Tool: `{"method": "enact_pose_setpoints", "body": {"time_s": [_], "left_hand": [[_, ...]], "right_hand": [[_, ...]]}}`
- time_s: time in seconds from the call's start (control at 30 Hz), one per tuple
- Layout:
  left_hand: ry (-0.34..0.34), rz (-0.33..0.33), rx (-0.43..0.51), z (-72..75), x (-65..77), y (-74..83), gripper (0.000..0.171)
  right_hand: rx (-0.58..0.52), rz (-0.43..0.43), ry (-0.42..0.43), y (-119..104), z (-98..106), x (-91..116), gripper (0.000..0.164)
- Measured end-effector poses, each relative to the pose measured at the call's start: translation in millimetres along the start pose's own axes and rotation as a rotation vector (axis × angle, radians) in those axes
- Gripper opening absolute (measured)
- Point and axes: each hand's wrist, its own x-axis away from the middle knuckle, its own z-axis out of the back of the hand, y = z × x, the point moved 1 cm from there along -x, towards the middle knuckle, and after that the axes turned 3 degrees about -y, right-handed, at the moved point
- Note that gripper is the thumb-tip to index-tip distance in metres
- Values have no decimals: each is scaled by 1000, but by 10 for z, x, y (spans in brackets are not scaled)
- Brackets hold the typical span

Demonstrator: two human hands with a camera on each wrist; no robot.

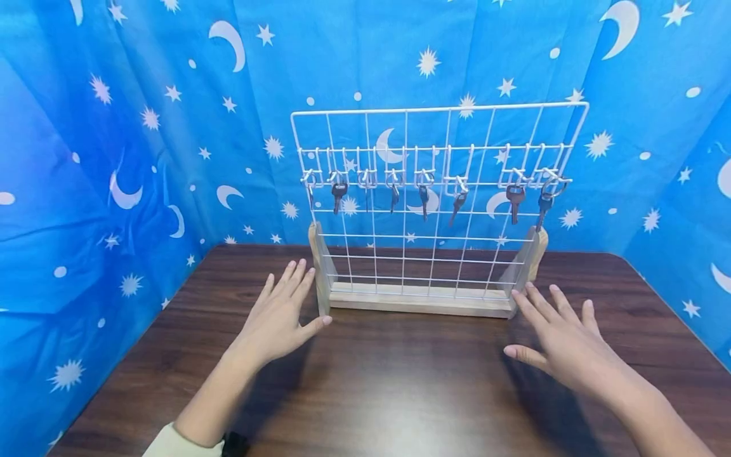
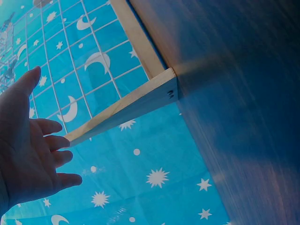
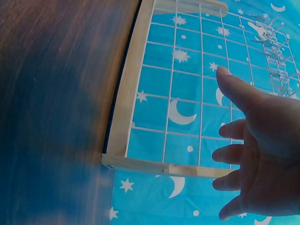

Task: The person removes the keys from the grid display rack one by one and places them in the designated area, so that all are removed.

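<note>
The person's left hand (image 1: 278, 325) and right hand (image 1: 573, 348) — fingers outstretched, holding nothing — flank a white wire rack (image 1: 436, 237) standing on the dark counter (image 1: 400, 374), with keys (image 1: 515, 195) hanging in a row across it.

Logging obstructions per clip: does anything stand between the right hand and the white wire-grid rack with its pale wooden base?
Nothing visible does; the right hand is beside the rack, though whether they touch is unclear.

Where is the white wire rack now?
In the head view, the white wire rack stands toward the back of the table, before the blue curtain, the left hand by its left end, the right hand by its right.
</note>
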Motion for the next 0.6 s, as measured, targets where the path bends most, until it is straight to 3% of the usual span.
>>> {"method": "enact_pose_setpoints", "body": {"time_s": [0.17,0.3,0.47,0.6], "left_hand": [[1,3,5,12,-34,-29,89],[47,1,81,40,-105,-74,81],[217,8,327,111,-315,-135,67],[306,15,631,154,-531,-197,60]], "right_hand": [[-7,28,14,-42,2,-10,89],[-8,50,28,-68,10,-13,87],[-6,70,51,-84,15,-17,83],[-11,91,68,-101,4,-18,80]]}}
